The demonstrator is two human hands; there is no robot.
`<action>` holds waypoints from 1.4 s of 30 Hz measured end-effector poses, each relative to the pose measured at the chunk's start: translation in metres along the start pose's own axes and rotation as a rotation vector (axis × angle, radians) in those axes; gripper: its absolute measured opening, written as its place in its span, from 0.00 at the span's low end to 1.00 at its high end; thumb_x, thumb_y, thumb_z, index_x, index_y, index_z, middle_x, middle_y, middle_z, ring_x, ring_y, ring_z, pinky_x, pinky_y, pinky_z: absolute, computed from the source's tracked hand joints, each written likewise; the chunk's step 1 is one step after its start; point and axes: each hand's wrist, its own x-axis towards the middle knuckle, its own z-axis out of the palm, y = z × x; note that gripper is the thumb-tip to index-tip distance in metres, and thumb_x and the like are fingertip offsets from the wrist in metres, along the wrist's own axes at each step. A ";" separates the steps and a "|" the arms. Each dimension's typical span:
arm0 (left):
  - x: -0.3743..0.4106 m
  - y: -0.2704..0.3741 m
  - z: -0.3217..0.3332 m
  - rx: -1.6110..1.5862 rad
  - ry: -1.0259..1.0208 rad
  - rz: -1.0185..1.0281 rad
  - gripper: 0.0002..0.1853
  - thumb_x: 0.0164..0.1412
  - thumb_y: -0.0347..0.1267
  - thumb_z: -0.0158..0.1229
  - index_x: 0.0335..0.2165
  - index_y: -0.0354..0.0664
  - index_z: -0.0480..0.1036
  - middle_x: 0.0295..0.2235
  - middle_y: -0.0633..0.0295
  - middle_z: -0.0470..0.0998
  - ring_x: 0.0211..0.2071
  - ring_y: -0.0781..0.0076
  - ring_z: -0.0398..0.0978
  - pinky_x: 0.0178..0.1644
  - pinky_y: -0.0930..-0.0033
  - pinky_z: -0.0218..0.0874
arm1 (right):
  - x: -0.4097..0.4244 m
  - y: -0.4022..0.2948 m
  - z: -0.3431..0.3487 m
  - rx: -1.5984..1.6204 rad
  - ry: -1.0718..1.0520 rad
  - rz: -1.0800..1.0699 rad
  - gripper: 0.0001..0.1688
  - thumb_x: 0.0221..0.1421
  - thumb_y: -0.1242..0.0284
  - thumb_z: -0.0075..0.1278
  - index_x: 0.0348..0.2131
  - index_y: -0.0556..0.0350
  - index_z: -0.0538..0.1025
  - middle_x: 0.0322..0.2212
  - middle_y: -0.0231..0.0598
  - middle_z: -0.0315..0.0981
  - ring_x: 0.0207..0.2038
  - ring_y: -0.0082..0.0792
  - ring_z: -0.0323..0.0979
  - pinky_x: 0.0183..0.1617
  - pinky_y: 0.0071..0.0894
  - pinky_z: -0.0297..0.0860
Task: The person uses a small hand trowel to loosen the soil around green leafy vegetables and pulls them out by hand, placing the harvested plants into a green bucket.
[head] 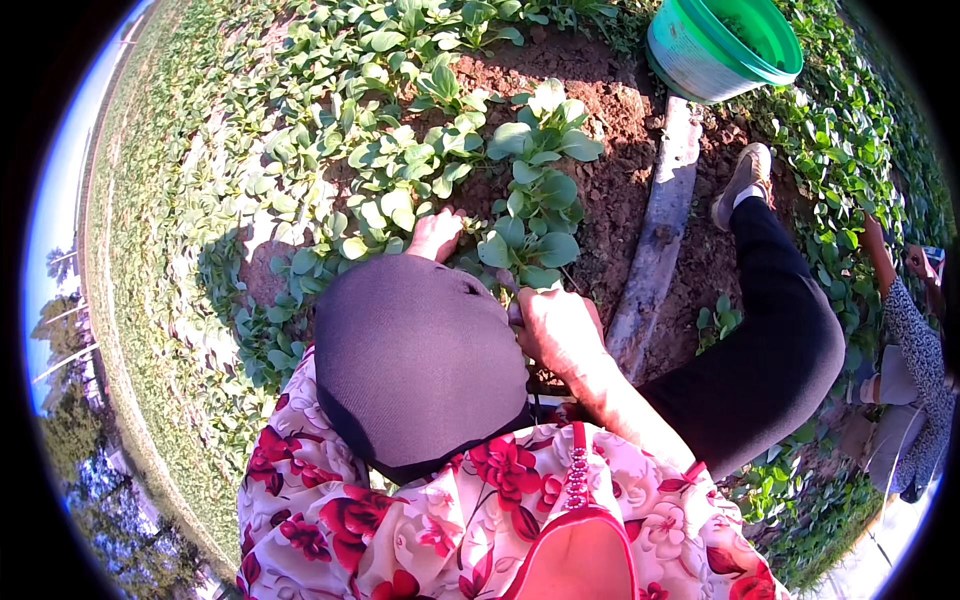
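Leafy green seedlings [540, 199] grow in reddish soil in front of me. My left hand [437, 234] reaches past my raised knee into the leaves, its fingertips partly hidden among the stems. Close to the base of the larger plants, my right hand [559, 330] is closed around the dark handle of a small tool [510, 289]. The tool's far end points up to the left, near the lowest leaves, and its exact kind cannot be told.
A green plastic bucket [701, 56] holding some greenery stands at the upper right. A long flat board-like strip [664, 225] lies on the soil below it. My right foot [742, 180] rests beside the strip. Another person [911, 375] works at the far right.
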 end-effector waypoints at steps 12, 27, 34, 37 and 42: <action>0.041 0.036 -0.034 -0.364 0.074 0.035 0.16 0.54 0.26 0.47 0.42 0.50 0.71 0.42 0.57 0.67 0.36 0.53 0.74 0.39 0.58 0.68 | 0.000 0.004 0.010 -0.074 -0.068 0.151 0.08 0.39 0.71 0.53 0.22 0.58 0.73 0.16 0.48 0.73 0.22 0.46 0.76 0.26 0.43 0.71; 0.063 0.039 -0.006 -0.262 0.282 0.160 0.13 0.46 0.26 0.52 0.35 0.43 0.69 0.41 0.57 0.71 0.30 0.52 0.76 0.32 0.54 0.70 | 0.027 0.008 0.011 -0.022 -0.175 0.261 0.09 0.39 0.71 0.53 0.23 0.58 0.73 0.19 0.50 0.74 0.25 0.51 0.75 0.31 0.46 0.71; 0.071 0.042 -0.011 -0.463 0.242 -0.040 0.19 0.45 0.24 0.51 0.40 0.40 0.65 0.29 0.47 0.75 0.32 0.44 0.75 0.32 0.50 0.67 | 0.033 0.010 0.021 -0.052 -0.249 0.300 0.12 0.43 0.66 0.54 0.25 0.56 0.73 0.20 0.50 0.74 0.27 0.51 0.74 0.33 0.48 0.70; 0.078 0.046 -0.027 -0.430 0.059 -0.101 0.18 0.45 0.26 0.53 0.40 0.38 0.68 0.28 0.44 0.76 0.35 0.47 0.76 0.36 0.52 0.67 | 0.034 0.012 0.021 -0.077 -0.257 0.314 0.12 0.43 0.66 0.54 0.25 0.56 0.73 0.20 0.50 0.74 0.27 0.51 0.74 0.33 0.48 0.70; 0.079 0.049 -0.032 -0.374 -0.124 -0.169 0.14 0.48 0.28 0.52 0.36 0.43 0.75 0.35 0.51 0.77 0.40 0.51 0.75 0.43 0.55 0.67 | 0.038 0.008 0.020 -0.056 -0.269 0.314 0.12 0.43 0.66 0.54 0.26 0.56 0.73 0.20 0.50 0.73 0.27 0.52 0.74 0.33 0.49 0.70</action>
